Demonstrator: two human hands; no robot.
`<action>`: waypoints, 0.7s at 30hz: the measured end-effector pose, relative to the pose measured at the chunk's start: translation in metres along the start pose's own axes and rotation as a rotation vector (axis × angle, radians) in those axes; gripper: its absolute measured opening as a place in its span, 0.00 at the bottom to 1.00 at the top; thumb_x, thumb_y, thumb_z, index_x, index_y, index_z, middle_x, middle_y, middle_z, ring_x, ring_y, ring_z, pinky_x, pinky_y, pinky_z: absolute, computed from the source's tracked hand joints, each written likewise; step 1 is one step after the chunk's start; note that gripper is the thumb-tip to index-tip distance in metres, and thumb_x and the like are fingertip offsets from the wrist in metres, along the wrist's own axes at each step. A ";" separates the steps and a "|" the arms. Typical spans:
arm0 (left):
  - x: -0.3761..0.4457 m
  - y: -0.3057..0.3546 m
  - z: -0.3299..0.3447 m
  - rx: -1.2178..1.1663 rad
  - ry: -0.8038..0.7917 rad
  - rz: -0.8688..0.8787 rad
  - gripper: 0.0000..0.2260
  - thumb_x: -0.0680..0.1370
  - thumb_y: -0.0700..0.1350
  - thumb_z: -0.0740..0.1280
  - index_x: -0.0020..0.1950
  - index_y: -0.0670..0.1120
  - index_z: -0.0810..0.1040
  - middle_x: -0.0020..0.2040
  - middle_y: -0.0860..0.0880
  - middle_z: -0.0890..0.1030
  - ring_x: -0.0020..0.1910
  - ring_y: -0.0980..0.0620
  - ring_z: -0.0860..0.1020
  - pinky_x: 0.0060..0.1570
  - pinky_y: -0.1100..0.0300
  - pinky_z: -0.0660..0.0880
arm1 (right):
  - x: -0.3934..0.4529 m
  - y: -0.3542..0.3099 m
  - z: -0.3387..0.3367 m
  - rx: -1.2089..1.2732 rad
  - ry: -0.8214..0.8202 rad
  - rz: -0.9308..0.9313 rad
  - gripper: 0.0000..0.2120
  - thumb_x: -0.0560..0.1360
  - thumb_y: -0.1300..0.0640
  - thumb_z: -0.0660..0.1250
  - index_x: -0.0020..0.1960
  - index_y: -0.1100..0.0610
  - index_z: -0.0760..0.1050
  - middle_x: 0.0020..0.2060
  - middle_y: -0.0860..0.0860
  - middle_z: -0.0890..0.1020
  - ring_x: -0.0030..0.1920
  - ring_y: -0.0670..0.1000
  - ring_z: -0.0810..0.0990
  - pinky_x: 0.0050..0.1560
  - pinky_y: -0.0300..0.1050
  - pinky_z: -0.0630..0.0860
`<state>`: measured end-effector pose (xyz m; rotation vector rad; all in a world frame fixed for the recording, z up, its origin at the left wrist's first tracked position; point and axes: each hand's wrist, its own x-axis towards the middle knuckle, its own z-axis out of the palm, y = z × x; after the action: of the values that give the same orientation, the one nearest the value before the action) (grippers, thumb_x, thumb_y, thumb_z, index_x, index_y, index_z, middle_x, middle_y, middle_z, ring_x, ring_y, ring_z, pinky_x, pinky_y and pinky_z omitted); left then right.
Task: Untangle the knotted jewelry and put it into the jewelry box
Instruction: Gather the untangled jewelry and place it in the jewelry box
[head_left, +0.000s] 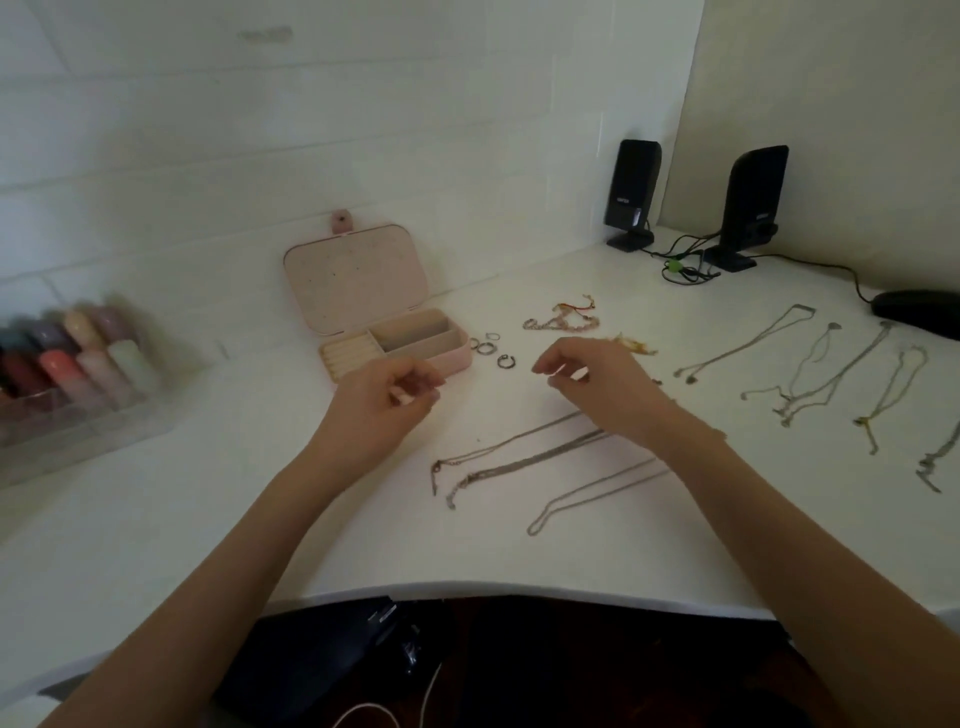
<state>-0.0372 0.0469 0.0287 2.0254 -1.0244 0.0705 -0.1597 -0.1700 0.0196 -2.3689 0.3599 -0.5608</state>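
The pink jewelry box stands open at the back of the white table, its lid raised against the wall. My left hand hovers just in front of it with fingers curled into the palm; nothing shows in it. My right hand hovers to the right with loosely bent fingers, and I see nothing in it. Three silver chains lie stretched out under and between my forearms. Several rings lie beside the box. Behind them are a pink beaded bracelet and a gold piece.
Several more chains lie spread on the right of the table. Two black speakers with cables and a black mouse sit at the back right. A clear tray of coloured bottles stands far left.
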 end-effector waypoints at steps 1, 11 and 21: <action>0.009 -0.006 0.000 0.030 0.006 0.003 0.04 0.76 0.43 0.69 0.46 0.52 0.81 0.43 0.58 0.79 0.42 0.62 0.75 0.47 0.68 0.71 | 0.009 -0.002 0.006 -0.033 -0.022 -0.013 0.10 0.77 0.64 0.64 0.54 0.53 0.80 0.53 0.47 0.81 0.50 0.45 0.77 0.50 0.33 0.70; 0.065 -0.049 0.020 0.569 -0.344 0.176 0.21 0.81 0.53 0.50 0.75 0.61 0.60 0.78 0.55 0.58 0.77 0.54 0.52 0.72 0.40 0.45 | 0.087 -0.011 0.049 -0.489 -0.464 -0.091 0.26 0.84 0.49 0.48 0.79 0.54 0.46 0.78 0.50 0.50 0.78 0.49 0.48 0.75 0.51 0.46; 0.054 -0.037 0.016 0.324 -0.477 0.167 0.20 0.80 0.47 0.56 0.68 0.67 0.61 0.77 0.56 0.57 0.77 0.58 0.49 0.73 0.44 0.43 | 0.075 0.019 0.018 -0.089 -0.313 0.017 0.23 0.83 0.50 0.51 0.77 0.46 0.52 0.77 0.50 0.55 0.77 0.50 0.52 0.77 0.50 0.46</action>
<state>0.0188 0.0124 0.0149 2.3024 -1.5629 -0.1795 -0.0880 -0.2035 0.0167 -2.4868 0.2665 -0.1623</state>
